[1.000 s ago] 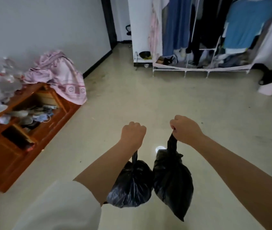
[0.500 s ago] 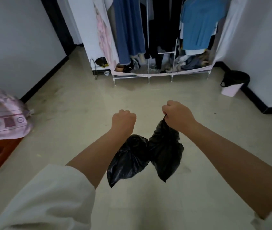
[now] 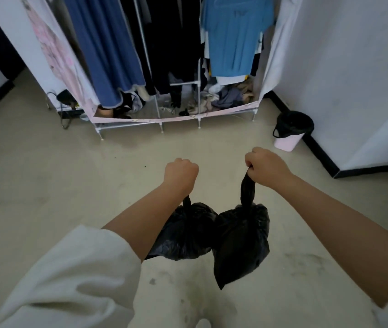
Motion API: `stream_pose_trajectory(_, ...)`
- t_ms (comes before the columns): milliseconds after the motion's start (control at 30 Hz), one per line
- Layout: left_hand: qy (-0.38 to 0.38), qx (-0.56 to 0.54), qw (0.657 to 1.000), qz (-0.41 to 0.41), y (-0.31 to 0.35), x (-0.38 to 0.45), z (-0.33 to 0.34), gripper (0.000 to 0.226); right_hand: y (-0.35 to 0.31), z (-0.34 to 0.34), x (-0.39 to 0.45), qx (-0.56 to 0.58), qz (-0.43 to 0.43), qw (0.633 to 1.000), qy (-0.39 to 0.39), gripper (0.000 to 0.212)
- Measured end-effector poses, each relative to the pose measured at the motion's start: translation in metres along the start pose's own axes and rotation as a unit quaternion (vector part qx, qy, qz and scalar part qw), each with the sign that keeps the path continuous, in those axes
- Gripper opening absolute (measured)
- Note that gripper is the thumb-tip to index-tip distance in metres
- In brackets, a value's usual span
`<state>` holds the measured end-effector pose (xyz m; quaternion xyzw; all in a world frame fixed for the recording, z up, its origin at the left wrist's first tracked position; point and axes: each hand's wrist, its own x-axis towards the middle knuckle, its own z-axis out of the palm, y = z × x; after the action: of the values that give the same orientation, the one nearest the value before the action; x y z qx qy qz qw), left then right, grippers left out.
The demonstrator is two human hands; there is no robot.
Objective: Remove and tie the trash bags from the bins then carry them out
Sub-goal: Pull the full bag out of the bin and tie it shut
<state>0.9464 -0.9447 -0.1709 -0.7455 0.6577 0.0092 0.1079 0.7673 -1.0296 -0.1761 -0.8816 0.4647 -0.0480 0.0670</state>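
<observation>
Currently left hand [image 3: 180, 175] fingers clench the neck of one black trash bag [image 3: 185, 233]; right hand [image 3: 267, 168] fingers clench the second bag [image 3: 241, 240]. Bags touching, hanging above floor [image 3: 46, 185].

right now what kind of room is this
Likely a bedroom or dressing area at home: an open fabric wardrobe full of hanging clothes, a small pink bin with a black liner, plain floor.

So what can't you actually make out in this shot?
- Head view: contents of the two black bags, opaque plastic.
- Whether their necks are knotted: the left hand and right hand cover them.
- Inside the pink bin: its black liner and the viewing angle hide it.
- Wardrobe top: cut off by the frame edge.
</observation>
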Motion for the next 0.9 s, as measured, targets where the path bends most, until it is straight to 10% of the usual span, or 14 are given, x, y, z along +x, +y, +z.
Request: stream_pose_trajectory(900,-0.170,-0.050,0.984,-0.031,0.147,0.823,-0.018,0.029,0.520,0.049,0.680,0.045,0.042,0.995,-0.079,0.021)
